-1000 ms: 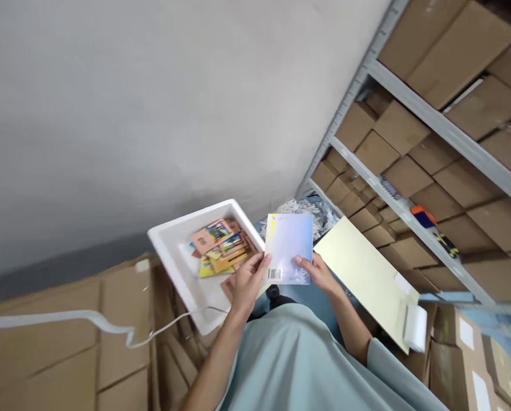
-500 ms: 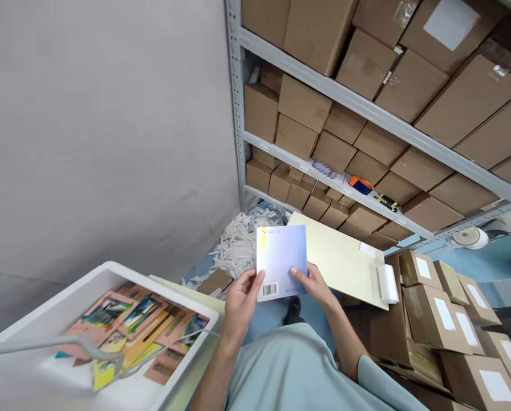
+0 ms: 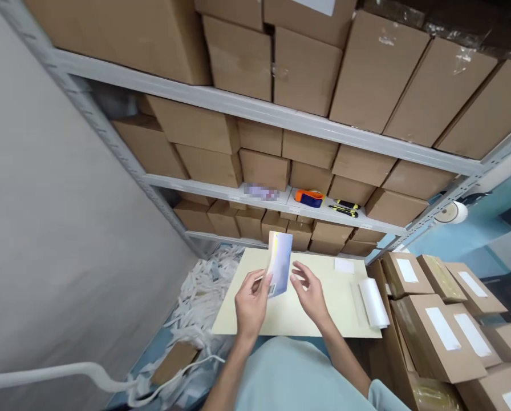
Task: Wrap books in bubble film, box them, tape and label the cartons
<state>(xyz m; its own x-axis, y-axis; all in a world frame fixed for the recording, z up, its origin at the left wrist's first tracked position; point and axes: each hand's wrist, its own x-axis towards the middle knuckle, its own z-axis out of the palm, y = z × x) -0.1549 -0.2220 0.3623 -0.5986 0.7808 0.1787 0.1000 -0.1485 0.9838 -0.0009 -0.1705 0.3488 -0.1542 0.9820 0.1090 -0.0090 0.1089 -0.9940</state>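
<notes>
A thin booklet with a pale blue-violet cover (image 3: 282, 260) is held upright and turned partly edge-on above the table. My left hand (image 3: 252, 299) grips its lower left edge between thumb and fingers. Just right of the booklet, my right hand (image 3: 310, 292) is apart from it, fingers spread and slightly curled, holding nothing. Beneath both hands lies the pale yellow tabletop (image 3: 298, 319). On its right side are a white roll (image 3: 373, 303) and a small white paper (image 3: 344, 265).
Shelves (image 3: 255, 108) full of cardboard boxes stand ahead, with an orange-and-blue tape dispenser (image 3: 309, 198) and yellow-black cutters (image 3: 344, 208). Labelled boxes (image 3: 441, 328) are stacked at right. White paper scraps (image 3: 204, 291) cover the floor at left, near a grey wall (image 3: 67, 228).
The view has swung right, so the table is now in front and the white bin is out of sight. My right hand has let go of the booklet, which has turned partly edge-on.
</notes>
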